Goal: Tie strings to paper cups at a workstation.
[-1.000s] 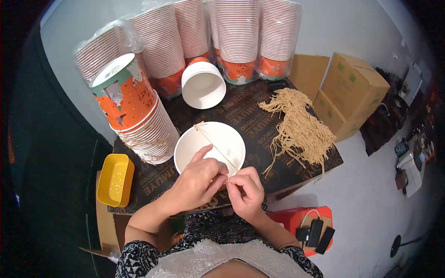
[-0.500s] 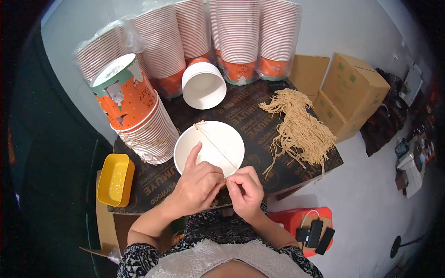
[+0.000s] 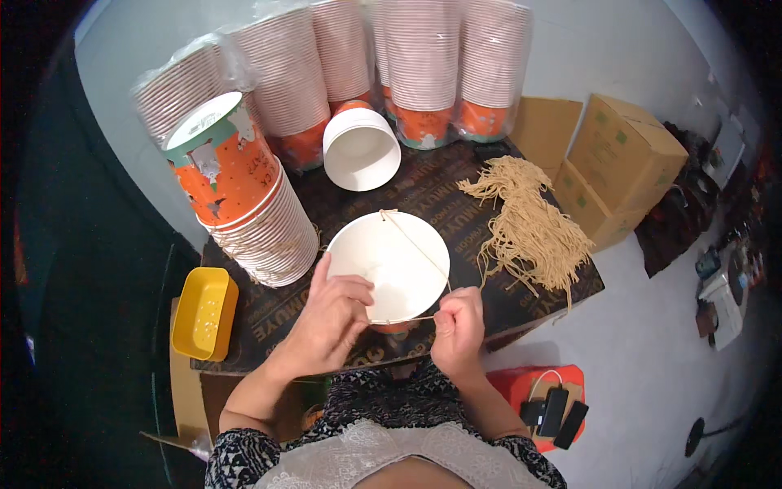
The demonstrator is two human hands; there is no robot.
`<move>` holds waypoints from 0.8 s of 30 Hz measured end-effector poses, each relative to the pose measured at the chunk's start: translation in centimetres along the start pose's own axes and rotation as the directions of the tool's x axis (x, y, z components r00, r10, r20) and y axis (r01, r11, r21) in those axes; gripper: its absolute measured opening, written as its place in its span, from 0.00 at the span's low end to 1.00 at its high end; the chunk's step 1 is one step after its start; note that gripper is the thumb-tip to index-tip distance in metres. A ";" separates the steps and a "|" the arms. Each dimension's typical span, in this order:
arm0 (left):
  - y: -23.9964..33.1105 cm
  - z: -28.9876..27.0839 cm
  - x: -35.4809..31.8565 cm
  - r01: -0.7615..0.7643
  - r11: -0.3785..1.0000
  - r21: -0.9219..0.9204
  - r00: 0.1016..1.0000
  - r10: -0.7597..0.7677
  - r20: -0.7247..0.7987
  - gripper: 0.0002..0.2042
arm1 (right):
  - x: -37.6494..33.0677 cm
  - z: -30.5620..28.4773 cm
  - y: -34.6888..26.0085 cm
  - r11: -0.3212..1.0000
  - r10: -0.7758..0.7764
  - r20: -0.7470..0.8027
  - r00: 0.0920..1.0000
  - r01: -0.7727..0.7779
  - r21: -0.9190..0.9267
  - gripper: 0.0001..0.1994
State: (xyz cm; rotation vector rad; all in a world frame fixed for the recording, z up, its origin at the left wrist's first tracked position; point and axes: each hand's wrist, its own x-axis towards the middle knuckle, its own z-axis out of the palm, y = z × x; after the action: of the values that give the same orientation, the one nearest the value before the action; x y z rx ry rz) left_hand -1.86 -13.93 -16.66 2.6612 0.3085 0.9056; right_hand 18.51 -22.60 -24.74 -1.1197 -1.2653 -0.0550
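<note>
A white-lined paper bucket stands tilted toward me at the front of the table, its open mouth up. A thin tan cord runs from the far rim across the opening to my right hand, whose fingers are closed on it. From there a stretch of cord reaches left along the near rim. My left hand grips the bucket's near left rim, fingers over the edge. Its fingertips lie close to the cord at the near rim; whether they pinch it too is hidden.
A bundle of tan cords lies on the right of the dark table. An orange bucket stack stands left, beside a yellow tray. Another bucket lies tipped behind. Wrapped stacks line the wall; cardboard boxes stand right.
My hands have moved apart, the right one drawing the cord rightward. The bucket has shifted slightly right, and my left hand has gone from the near rim's middle to its left side.
</note>
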 end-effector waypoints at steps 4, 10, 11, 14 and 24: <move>-0.7 -0.1 -0.8 0.209 0.978 0.005 0.937 -0.199 -0.287 0.09 | -0.6 0.2 -0.8 0.994 -0.087 0.154 0.984 0.075 0.083 0.04; -3.5 1.1 -0.2 0.694 0.689 -0.210 0.637 -0.723 -0.269 0.17 | -1.2 0.7 -1.3 0.979 -0.175 0.255 0.951 0.141 0.144 0.08; -3.9 1.0 -0.2 0.716 0.650 -0.256 0.619 -0.760 -0.199 0.17 | -1.2 0.7 -1.4 0.975 -0.193 0.259 0.946 0.155 0.160 0.08; -2.6 -0.7 -0.8 0.697 0.640 -0.324 0.585 -0.768 -0.261 0.14 | -1.5 0.4 -1.7 0.945 -0.294 0.213 0.932 0.250 0.209 0.12; 8.8 -15.5 -3.1 0.666 0.505 0.549 0.731 -0.299 -0.613 0.06 | -3.4 -1.7 2.5 0.978 0.018 0.061 0.998 -0.030 0.206 0.08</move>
State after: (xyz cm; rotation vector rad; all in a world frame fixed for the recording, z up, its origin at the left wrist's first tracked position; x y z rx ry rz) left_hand -12.96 -19.60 -3.59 2.6309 1.8575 1.3758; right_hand 19.95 -24.26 -28.71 -0.9624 -1.2781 0.1259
